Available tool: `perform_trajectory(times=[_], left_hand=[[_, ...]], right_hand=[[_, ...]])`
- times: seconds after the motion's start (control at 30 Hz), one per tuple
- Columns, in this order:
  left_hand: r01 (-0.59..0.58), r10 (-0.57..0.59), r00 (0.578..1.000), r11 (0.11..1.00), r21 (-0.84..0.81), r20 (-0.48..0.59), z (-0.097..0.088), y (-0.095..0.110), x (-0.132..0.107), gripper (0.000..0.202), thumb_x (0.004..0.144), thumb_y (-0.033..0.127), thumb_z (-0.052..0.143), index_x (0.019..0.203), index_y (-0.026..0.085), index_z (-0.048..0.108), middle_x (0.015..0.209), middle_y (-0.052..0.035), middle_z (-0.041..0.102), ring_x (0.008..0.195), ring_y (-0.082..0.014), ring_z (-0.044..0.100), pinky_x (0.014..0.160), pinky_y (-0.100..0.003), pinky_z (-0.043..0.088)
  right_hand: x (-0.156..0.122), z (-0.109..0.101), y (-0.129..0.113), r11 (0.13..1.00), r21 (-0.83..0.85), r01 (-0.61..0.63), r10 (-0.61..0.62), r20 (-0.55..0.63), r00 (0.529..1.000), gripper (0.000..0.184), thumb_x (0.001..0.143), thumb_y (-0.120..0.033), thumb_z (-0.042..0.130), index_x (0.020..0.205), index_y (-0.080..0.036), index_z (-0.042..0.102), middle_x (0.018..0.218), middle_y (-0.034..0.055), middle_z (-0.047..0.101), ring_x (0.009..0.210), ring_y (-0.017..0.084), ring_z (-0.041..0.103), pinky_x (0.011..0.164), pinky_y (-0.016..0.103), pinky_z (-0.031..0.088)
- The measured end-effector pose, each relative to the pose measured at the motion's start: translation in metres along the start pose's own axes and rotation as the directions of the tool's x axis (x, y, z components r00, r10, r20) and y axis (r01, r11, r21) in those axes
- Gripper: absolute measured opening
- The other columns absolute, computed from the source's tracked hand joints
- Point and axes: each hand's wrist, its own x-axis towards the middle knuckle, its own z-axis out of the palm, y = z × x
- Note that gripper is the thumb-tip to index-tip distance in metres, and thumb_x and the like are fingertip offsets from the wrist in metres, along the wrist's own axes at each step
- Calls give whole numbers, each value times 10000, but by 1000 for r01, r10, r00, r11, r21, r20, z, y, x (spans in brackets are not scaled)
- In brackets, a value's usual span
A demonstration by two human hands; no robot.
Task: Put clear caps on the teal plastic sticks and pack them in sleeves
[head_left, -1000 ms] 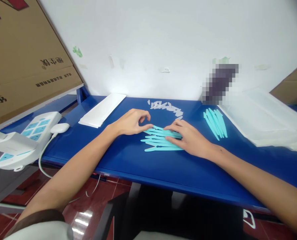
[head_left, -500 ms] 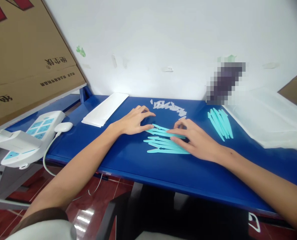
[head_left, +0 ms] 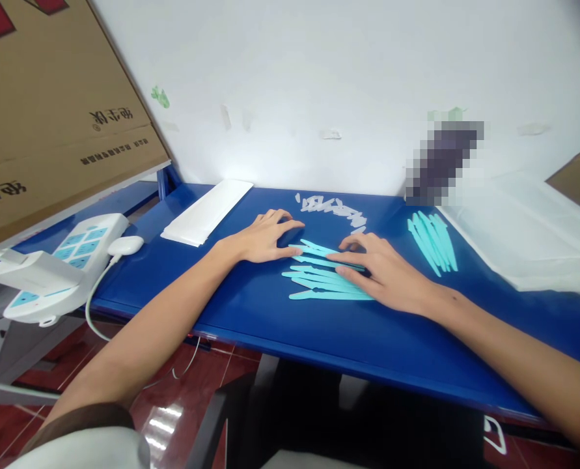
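Observation:
Several slim turquoise eyebrow razors [head_left: 319,280] lie loosely side by side on the blue table, between and under my hands. My left hand [head_left: 270,238] is open, its thumb touching the left end of the upper razors and its fingers resting apart on the table. Over the right part of the group lies my right hand [head_left: 377,270], index finger and thumb apart and touching the razors; it hides their right ends. A second bunch of turquoise razors [head_left: 433,241] rests farther right. Behind my hands lie small translucent pieces [head_left: 331,206] in a curved row.
White flat sheets or sleeves [head_left: 209,212] lie at the back left. A white power strip [head_left: 94,228] with a plugged-in adapter [head_left: 36,277] and cable stands left. At the right is a translucent plastic bag [head_left: 524,234]. A large cardboard box [head_left: 50,98] leans at the left.
The upper razors at my left thumb are spread slightly farther apart. Both hands stay almost in place, and the whole view has shifted a little.

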Motion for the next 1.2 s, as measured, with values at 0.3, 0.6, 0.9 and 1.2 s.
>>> perform_trajectory(times=[0.3, 0.6, 0.9, 1.2], left_hand=[[13, -14, 1000, 1000, -5, -13, 0, 2, -1, 705, 968, 715, 320, 1514, 288, 449, 1496, -139, 434, 1331, -366, 401, 1118, -585, 315], [28, -28, 1000, 1000, 0, -13, 0, 4, -1, 670, 997, 680, 269, 1507, 288, 457, 1484, -141, 439, 1339, -354, 400, 1120, -586, 311], [-9, 11, 998, 1000, 26, -59, 4, 1, 2, 566, 1051, 539, 219, 1454, 273, 513, 1439, -133, 476, 1321, -339, 421, 1101, -573, 333], [-91, 92, 989, 996, 12, -114, 1, 4, 1, 541, 1062, 526, 257, 1397, 244, 575, 1403, -134, 510, 1289, -313, 460, 1086, -528, 357]], right_hand=[[1, 1, 0, 1000, 0, 11, -11, -25, 1000, 476, 1047, -485, 376, 1281, -271, 731, 1263, 139, 610, 1184, 306, 541, 995, 517, 425], [0, -2, -3, 1000, -1, 28, -28, 17, 999, 490, 1052, -499, 348, 1338, -299, 691, 1299, 130, 593, 1202, 302, 527, 1003, 510, 410], [-1, -4, 2, 998, -19, -59, 60, 41, 997, 564, 1043, -554, 317, 1397, -266, 648, 1321, 136, 591, 1205, 312, 526, 1006, 519, 410], [-1, -18, 4, 981, -127, -148, 140, -68, 988, 506, 1039, -491, 341, 1348, -267, 674, 1262, 113, 644, 1047, 267, 640, 856, 409, 503]])
